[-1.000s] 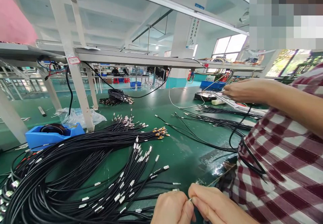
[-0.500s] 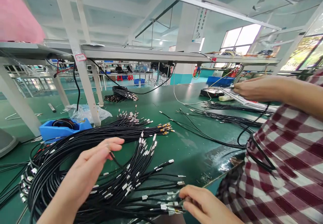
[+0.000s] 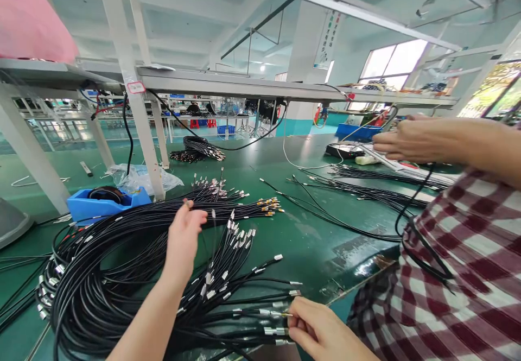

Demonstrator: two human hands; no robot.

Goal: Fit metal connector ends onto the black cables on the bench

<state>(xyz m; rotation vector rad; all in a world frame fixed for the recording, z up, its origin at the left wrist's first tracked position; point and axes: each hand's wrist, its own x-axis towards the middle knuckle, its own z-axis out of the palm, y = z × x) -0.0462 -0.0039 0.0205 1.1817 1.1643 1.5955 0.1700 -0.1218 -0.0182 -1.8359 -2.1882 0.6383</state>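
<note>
- Black cables (image 3: 122, 274) with silver metal ends are lying in a big looped bundle across the near left of the green desk (image 3: 309, 236), their ends fanning out toward the right.
- The person's left hand (image 3: 184, 239) is reaching over the middle of the bundle, its grip closing on a single thin cable near the far strands, fingers pinched together around it.
- The person's right hand (image 3: 315, 328) is sitting at the near edge of the desk, its fingertips pinching the metal ends of a few cables where the fan comes closest.
- A blue tape dispenser (image 3: 103, 203) is standing just beyond the bundle on the left, beside a white frame post (image 3: 134, 100), with a crumpled clear plastic bag (image 3: 138, 176) behind it.
- A co-worker in a red and white checked sleeve (image 3: 459, 274) is sitting on the right, one hand (image 3: 407, 141) stretching out over the far right of the desk, above more loose black cables (image 3: 366, 192) spread there.
- A smaller coil of cables (image 3: 199, 149) is lying farther back near the middle.
</note>
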